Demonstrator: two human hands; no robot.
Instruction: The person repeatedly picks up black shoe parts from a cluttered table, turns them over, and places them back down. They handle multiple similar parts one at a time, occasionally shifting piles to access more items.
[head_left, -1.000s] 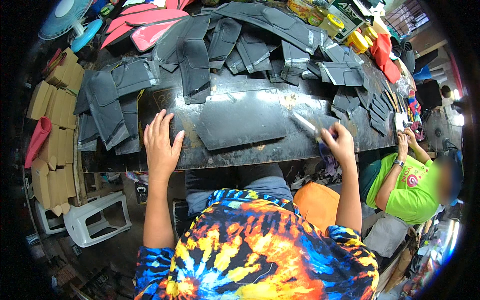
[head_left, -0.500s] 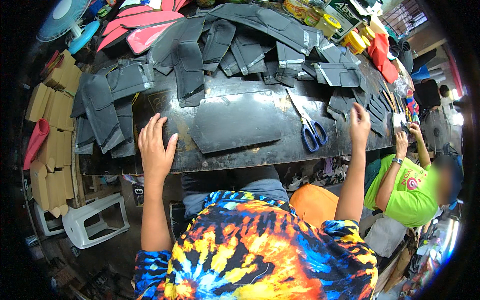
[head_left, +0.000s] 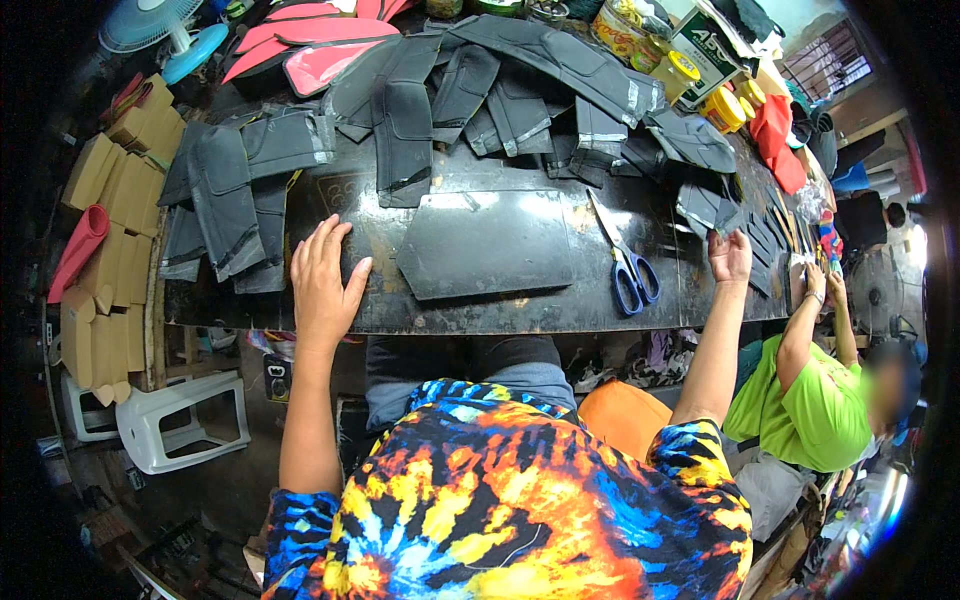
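My left hand (head_left: 325, 275) rests on the black worktable, palm down, fingers stretched and thumb apart, holding nothing. To its right lies a flat dark angular panel (head_left: 490, 248). Beyond the panel, scissors with blue handles (head_left: 632, 280) lie with their blades pointing away from me. At the right side, my right hand (head_left: 730, 258) has its fingers curled and closed on the near edge of a black padded piece (head_left: 708, 207) with grey edge strips. Its fingertips are partly hidden. More black padded pieces (head_left: 405, 125) are heaped along the far side, and others (head_left: 222, 195) lie left of my left hand.
Pink cut pieces (head_left: 335, 65) lie at the back left, near a blue fan (head_left: 150, 25). Folded cardboard (head_left: 105, 250) is stacked left of the table (head_left: 450, 318). Yellow-lidded jars (head_left: 722, 110) stand at the back right. A co-worker in a green shirt (head_left: 800, 400) works at the right.
My right hand has come down and closed on the edge of a black padded piece, which has shifted. My left hand stays flat on the table. The whole view has shifted slightly.
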